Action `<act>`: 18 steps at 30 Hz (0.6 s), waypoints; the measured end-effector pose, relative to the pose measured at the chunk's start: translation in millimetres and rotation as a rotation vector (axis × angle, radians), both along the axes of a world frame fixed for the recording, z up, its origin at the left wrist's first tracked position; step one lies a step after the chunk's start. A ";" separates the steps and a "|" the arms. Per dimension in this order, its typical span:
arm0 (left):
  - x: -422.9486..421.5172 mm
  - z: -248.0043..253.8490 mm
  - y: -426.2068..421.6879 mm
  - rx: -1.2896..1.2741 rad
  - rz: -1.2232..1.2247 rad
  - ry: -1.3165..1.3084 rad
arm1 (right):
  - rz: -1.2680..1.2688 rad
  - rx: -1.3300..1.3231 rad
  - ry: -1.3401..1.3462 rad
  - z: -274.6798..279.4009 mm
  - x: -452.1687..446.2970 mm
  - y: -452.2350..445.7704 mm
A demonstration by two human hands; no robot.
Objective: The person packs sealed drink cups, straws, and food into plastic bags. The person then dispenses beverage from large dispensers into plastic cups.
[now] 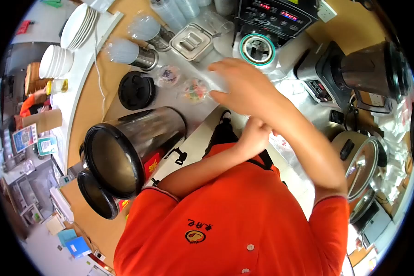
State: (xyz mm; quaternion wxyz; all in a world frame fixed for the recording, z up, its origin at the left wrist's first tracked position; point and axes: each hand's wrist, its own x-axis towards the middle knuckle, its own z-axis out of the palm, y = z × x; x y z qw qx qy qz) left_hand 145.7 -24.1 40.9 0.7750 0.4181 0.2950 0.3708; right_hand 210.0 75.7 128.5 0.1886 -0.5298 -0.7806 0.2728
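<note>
My right hand (244, 85) stretches across the front of the counter, blurred by motion, thumb and fingers apart with nothing visible between them. Nearest to it are a lidded metal container (192, 41) and clear bags of small colourful items (194, 89). Below the right forearm, my left hand (255, 135) is closed in front of my chest, its fingers curled; what they hold, if anything, is hidden. Close by that hand shows a clear plastic wrap with red print (284, 146). Beyond my right hand stands a cup sealing machine (258, 48) with lit red digits.
At left stand large steel drink barrels (147, 131) with black rims, a black lid (136, 90) and stacked plastic cups (124, 51). A blender (354, 73) and a big cooking pot (354, 158) are at right. White bowls (55, 62) and plates (78, 27) sit on the left shelf.
</note>
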 end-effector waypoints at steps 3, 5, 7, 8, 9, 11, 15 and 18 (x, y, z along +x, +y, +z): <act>-2.4 -1.7 -15.8 0.058 -0.065 0.138 | 0.341 -0.141 -0.280 -57.7 -50.9 48.0; -1.0 6.5 -18.5 0.007 0.006 0.094 | 0.622 -0.082 -0.586 -86.2 -71.0 61.4; -4.6 8.4 -14.9 -0.070 0.037 0.091 | 0.599 -0.086 -0.522 -118.9 -85.9 66.1; -5.8 4.1 -14.5 -0.072 0.047 0.089 | 0.571 -0.097 -0.453 -136.1 -92.0 65.9; -7.2 -2.5 -14.1 -0.101 0.054 0.108 | 0.578 -0.094 -0.454 -150.4 -97.8 65.8; -11.1 -5.7 -15.4 -0.135 0.061 0.128 | 0.593 -0.081 -0.456 -169.1 -106.0 62.6; -12.4 -11.5 -23.5 -0.200 0.088 0.041 | 0.570 -0.086 -0.566 -149.4 -94.2 60.4; -18.6 1.7 -15.5 -0.283 -0.017 0.141 | 0.251 -0.152 -0.158 -77.9 -35.5 42.3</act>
